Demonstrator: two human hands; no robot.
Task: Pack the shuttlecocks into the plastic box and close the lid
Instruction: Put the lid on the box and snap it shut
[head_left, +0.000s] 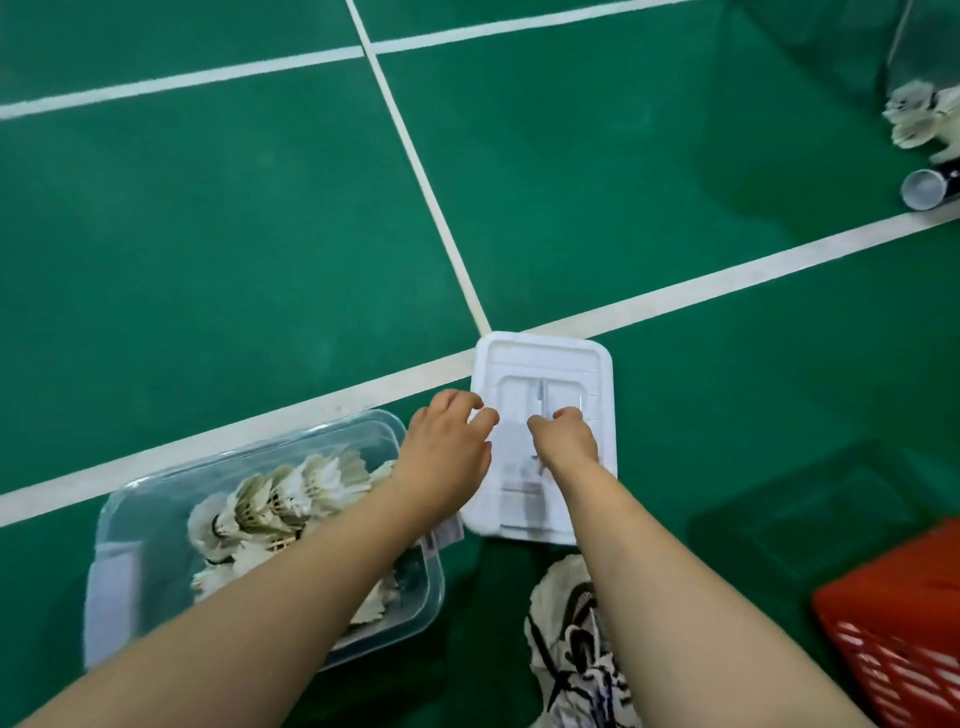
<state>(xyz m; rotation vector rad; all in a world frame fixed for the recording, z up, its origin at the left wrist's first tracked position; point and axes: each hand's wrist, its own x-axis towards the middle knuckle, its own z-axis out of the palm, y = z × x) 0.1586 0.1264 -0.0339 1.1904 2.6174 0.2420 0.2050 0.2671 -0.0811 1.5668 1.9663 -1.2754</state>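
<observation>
A clear plastic box (156, 493) stands open on the green floor at the lower left, holding several white shuttlecocks (291, 499). To its right lies the white lid (550, 358), flat on the floor. My left hand (447, 452) reaches over the box's right end, and its curled fingers touch the lid's left edge. My right hand (566, 436) rests on the lid's middle with its fingers curled at the raised handle part. Whether either hand grips the lid is unclear.
A red slotted basket (904, 623) sits at the lower right, and a white-and-black shoe (576, 639) is below the lid. Far right at the top lie loose shuttlecocks (919, 119) and a tube (930, 188). White court lines cross the floor.
</observation>
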